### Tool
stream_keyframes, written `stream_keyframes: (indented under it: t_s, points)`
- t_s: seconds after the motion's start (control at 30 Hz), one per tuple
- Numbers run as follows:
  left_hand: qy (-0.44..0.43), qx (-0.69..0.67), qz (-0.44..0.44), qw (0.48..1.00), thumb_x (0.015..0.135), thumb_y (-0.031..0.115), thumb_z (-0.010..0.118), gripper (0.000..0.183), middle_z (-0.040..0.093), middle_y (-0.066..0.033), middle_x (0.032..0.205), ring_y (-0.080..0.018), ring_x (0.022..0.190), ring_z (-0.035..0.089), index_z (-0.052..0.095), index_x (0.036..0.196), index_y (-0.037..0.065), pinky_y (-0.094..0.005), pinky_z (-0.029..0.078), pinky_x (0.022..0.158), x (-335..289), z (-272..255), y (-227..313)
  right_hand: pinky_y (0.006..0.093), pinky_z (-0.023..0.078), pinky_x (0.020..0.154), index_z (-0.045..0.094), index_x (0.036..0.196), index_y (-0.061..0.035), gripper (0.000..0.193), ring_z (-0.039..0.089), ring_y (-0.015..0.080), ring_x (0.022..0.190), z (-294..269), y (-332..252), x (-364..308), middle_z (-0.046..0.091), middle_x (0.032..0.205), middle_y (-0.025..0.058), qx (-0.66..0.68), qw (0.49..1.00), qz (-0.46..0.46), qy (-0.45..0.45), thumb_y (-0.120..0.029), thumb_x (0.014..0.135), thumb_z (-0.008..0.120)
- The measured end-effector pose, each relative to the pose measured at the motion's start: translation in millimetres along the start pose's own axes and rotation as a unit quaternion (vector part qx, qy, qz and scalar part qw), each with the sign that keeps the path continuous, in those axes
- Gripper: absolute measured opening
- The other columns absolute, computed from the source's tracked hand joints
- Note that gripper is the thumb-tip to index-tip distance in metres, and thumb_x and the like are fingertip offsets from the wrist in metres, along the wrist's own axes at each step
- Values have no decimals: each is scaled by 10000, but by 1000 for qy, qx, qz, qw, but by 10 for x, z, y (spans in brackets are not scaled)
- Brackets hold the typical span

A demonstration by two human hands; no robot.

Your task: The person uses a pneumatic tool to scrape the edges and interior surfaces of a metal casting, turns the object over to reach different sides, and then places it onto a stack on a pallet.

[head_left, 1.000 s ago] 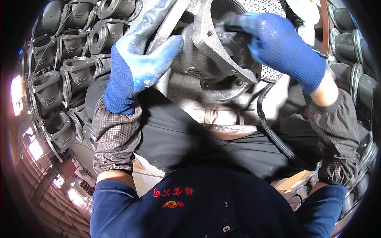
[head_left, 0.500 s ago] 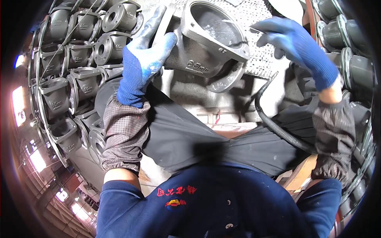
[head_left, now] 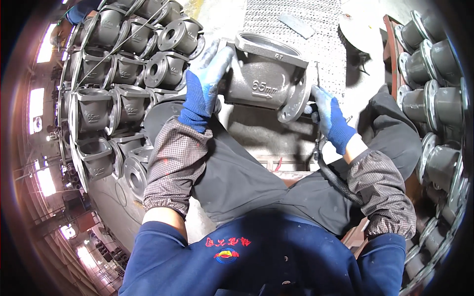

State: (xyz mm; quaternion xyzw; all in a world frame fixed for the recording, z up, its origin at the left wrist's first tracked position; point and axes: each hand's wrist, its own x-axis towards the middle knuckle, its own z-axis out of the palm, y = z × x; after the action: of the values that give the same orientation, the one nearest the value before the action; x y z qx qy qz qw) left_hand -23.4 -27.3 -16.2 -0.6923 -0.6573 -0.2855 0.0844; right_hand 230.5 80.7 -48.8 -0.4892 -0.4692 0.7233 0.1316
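Observation:
A grey cast-iron valve body [head_left: 264, 81] is in front of me, its squarish top opening facing up and a round flange at each side. My left hand [head_left: 210, 69], in a blue glove, is closed on its left flange, with the thumb on the near side. At the right flange [head_left: 297, 96], my gloved right hand [head_left: 328, 111] has its fingers curled against the rim; part of its grip is hidden. A dark ribbed hose [head_left: 335, 180] runs up from beside my right thigh and passes close to that hand.
Stacked valve bodies [head_left: 126, 106] fill the left side. More flanged castings [head_left: 434, 103] are piled at the right, beside a reddish rail [head_left: 391, 54]. Beyond the valve body lies a patterned light surface [head_left: 323, 54] with a flat grey piece [head_left: 296, 26] on it.
My right hand has come down and inward to the right flange. The valve body has tipped, so its top opening faces me less. My left hand stays at the left flange.

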Motion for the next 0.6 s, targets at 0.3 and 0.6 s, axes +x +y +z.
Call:
stream_keyframes:
  t_s: [0.3,0.6]
  points:
    - [59,-413,-439,796,945,279,406,384,623,-121,982,-175,853,624,521,1144,-28,-269,499,764,223,16,289,298,479,703,548,1098,-40,378,584,169,828,4,306,564,609,949,77,108,989,-78,-61,-353,902,467]
    - [82,-237,-242,937,854,118,531,308,592,-190,1075,-304,1008,582,543,1117,-44,-339,457,876,69,88,44,297,482,789,494,1170,7,330,563,170,957,-42,100,517,582,1058,107,24,983,-157,-88,-197,920,420]
